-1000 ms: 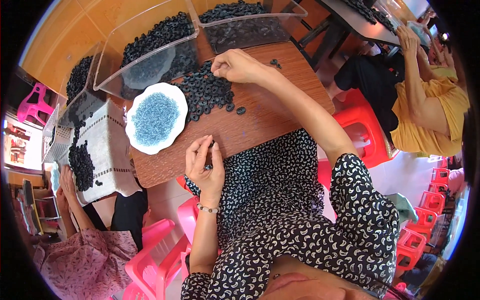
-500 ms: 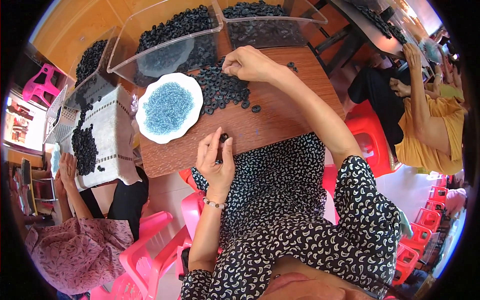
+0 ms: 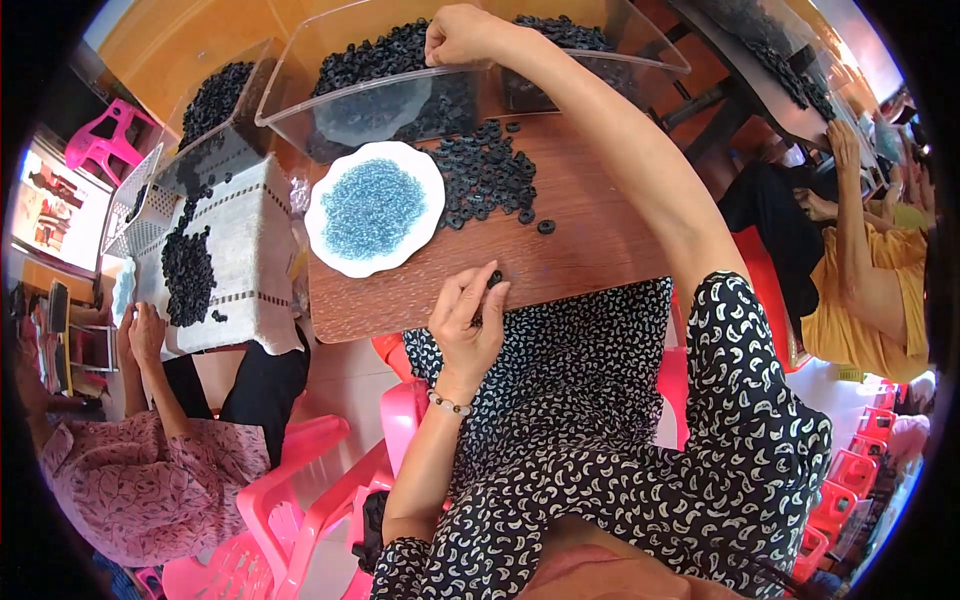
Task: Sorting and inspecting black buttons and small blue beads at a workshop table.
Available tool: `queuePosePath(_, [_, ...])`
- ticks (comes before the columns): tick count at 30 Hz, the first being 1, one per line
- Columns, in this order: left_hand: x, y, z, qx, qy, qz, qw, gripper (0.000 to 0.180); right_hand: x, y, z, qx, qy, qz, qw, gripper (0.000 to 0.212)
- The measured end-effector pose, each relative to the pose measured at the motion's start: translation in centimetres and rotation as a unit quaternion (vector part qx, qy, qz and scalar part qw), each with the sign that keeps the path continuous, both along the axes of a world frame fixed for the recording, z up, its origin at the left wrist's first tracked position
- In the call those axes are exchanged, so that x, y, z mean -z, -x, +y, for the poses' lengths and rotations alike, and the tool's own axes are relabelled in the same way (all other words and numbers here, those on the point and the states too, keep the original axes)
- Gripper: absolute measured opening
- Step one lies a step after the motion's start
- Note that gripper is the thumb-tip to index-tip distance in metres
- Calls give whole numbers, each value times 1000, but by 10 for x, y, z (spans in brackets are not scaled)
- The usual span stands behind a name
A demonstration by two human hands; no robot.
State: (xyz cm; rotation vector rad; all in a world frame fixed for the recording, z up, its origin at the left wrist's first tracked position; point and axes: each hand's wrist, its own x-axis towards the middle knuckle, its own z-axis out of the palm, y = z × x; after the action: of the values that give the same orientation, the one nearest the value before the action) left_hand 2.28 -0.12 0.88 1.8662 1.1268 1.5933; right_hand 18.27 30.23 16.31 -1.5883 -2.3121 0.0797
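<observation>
At the table's near edge, my left hand [image 3: 468, 318] pinches a small black ring [image 3: 495, 279] between thumb and fingertips. My right hand [image 3: 462, 38] is stretched far forward above the rim of a clear plastic bin [image 3: 285, 124] of black pieces. Its fingers are curled closed, and I cannot see what is inside them. Between the two hands, a loose pile of small black rings [image 3: 482, 178] lies on the wooden table [image 3: 600, 230]. A scalloped white plate [image 3: 330, 255] beside the pile carries many tiny translucent blue pieces [image 3: 375, 208].
Another clear bin [image 3: 640, 62] of black pieces adjoins on the right. To the left, a co-worker's hands [image 3: 145, 333] rest by a cloth-covered table [image 3: 262, 240] with black pieces. A person in yellow [image 3: 870, 290] sits at the right. Pink chairs [image 3: 300, 450] stand behind.
My right hand has left the ring pile and moved forward and up over the bin's rim. The ring stays in my left hand. The whole view has shifted slightly.
</observation>
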Motion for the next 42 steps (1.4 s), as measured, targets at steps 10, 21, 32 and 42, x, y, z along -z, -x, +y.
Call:
queuePosePath(10, [1, 7, 2, -54, -9, -62, 997, 26, 15, 30, -126, -167, -162, 230, 945, 19])
queuePosePath(21, [5, 4, -2, -41, 53, -89, 994, 26, 96, -25, -213, -87, -29, 40, 995, 14])
queuePosePath(32, [14, 3, -1, -38, 63, -106, 992, 29, 106, -29, -208, -66, -69, 92, 991, 12])
queuePosePath(42, [5, 6, -3, -64, 30, -80, 994, 27, 74, 21, -194, -117, 50, 243, 962, 16])
